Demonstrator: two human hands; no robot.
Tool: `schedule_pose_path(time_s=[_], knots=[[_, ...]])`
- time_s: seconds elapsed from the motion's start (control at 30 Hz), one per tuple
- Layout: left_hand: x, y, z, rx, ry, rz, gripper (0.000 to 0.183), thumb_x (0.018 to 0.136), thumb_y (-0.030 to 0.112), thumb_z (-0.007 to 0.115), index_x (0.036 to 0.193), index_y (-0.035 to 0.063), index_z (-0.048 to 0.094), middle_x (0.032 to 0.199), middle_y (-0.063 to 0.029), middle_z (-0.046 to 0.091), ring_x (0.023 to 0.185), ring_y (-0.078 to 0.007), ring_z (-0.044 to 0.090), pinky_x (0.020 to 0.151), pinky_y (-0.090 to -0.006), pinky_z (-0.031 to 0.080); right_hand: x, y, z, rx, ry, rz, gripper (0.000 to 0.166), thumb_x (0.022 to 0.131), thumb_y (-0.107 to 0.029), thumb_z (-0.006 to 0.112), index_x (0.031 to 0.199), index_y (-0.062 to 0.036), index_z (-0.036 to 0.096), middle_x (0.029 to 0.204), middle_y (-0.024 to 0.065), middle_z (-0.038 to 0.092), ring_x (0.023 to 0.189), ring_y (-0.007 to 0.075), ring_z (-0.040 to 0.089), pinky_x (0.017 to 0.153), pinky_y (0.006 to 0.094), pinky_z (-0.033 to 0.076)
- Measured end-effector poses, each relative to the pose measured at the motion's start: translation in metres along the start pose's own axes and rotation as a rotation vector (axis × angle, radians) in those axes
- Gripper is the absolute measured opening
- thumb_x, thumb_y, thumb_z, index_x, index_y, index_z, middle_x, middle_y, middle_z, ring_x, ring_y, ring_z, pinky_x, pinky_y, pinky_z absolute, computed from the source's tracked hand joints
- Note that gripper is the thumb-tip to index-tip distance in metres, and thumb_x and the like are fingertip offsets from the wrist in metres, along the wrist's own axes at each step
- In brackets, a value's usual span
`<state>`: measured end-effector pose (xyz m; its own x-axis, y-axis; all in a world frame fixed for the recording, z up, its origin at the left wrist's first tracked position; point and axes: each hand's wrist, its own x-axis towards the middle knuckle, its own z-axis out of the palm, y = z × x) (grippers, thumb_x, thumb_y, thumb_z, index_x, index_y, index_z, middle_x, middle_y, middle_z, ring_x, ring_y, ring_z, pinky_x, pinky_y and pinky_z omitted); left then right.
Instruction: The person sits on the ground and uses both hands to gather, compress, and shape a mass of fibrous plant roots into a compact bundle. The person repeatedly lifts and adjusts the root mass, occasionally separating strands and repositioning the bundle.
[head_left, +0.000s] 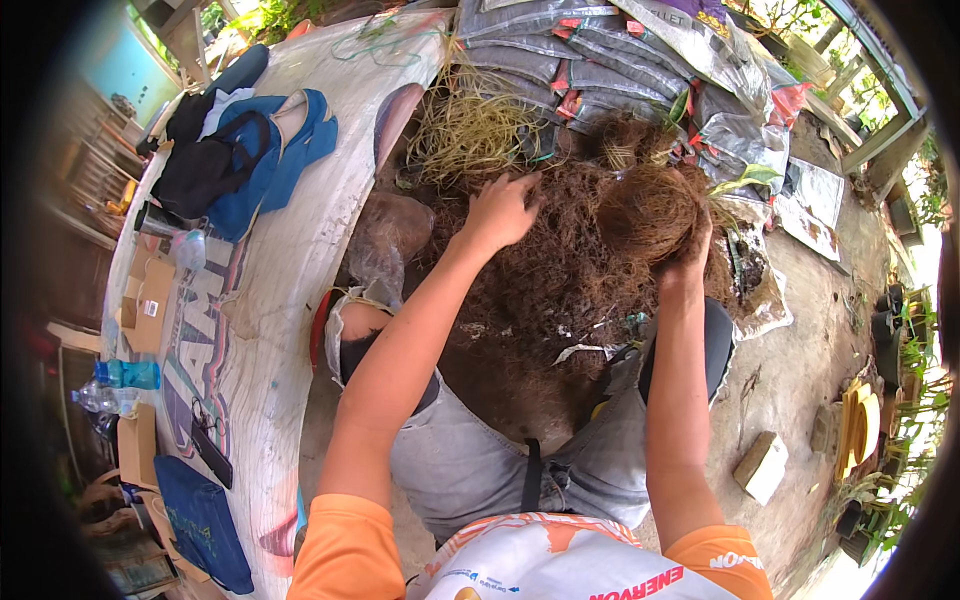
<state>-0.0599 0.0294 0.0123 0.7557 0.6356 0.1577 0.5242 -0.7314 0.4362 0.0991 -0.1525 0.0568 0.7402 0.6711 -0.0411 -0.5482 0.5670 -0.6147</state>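
Observation:
My right hand (694, 244) holds a round ball of brown fibre (649, 210) from its right and lower side. My left hand (506, 206) is at the upper left part of a heap of loose brown fibre (562, 247), its fingers bent and apart, with no object seen in it. Just above that hand lies a bundle of pale yellow-green strands (472, 135). Behind the held ball is another brown fibre clump (626, 139). A clear plastic bag (390, 229) with brown contents lies left of the heap.
Stacked grey plastic sacks (517, 60) stand beyond the heap. At left, a table with a printed cover (277, 300) bears a blue garment (300, 150), boxes, bottles and a phone (211, 454). A stone block (761, 465) lies on the concrete floor at right.

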Motion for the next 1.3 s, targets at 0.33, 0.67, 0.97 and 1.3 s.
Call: schedule_pose_path(time_s=[0.33, 0.67, 0.97, 1.3], knots=[[-0.021, 0.068, -0.015, -0.565, 0.427, 0.543, 0.035, 0.083, 0.017, 0.069, 0.115, 0.0045, 0.059, 0.105, -0.0112, 0.061, 0.094, -0.0242, 0.060, 0.083, -0.0358, 0.049, 0.002, 0.005, -0.004, 0.021, -0.008, 0.076, 0.036, 0.094, -0.028, 0.044, 0.119, -0.0038, 0.054, 0.113, 0.0130, 0.062, 0.103, 0.0278, 0.060, 0.090, 0.0427, 0.050], [-0.030, 0.076, -0.017, -0.436, 0.426, 0.657, 0.010, 0.076, 0.011, 0.074, 0.083, 0.0068, 0.067, 0.080, -0.0038, 0.065, 0.075, -0.0218, 0.061, 0.070, -0.0345, 0.048, 0.006, 0.003, 0.000, 0.065, 0.116, 0.027, 0.033, 0.092, -0.026, 0.043, 0.114, -0.0038, 0.056, 0.109, 0.0123, 0.063, 0.098, 0.0280, 0.060, 0.088, 0.0433, 0.049], [-0.047, 0.089, -0.002, -0.335, 0.297, 0.722, 0.012, 0.075, 0.015, 0.074, 0.085, 0.0107, 0.068, 0.080, -0.0031, 0.063, 0.077, -0.0217, 0.061, 0.070, -0.0354, 0.047, 0.011, 0.006, -0.010, 0.044, 0.215, -0.060, 0.035, 0.089, -0.030, 0.051, 0.114, -0.0063, 0.057, 0.111, 0.0117, 0.062, 0.098, 0.0295, 0.060, 0.087, 0.0459, 0.048], [-0.052, 0.082, 0.013, -0.042, -0.353, 0.492, 0.032, 0.083, 0.034, 0.064, 0.106, 0.0122, 0.067, 0.102, -0.0112, 0.064, 0.103, -0.0300, 0.060, 0.095, -0.0443, 0.043, 0.003, 0.013, -0.003, 0.109, 0.133, -0.018, 0.033, 0.091, -0.027, 0.052, 0.116, -0.0063, 0.057, 0.114, 0.0116, 0.061, 0.103, 0.0281, 0.059, 0.091, 0.0422, 0.048]])
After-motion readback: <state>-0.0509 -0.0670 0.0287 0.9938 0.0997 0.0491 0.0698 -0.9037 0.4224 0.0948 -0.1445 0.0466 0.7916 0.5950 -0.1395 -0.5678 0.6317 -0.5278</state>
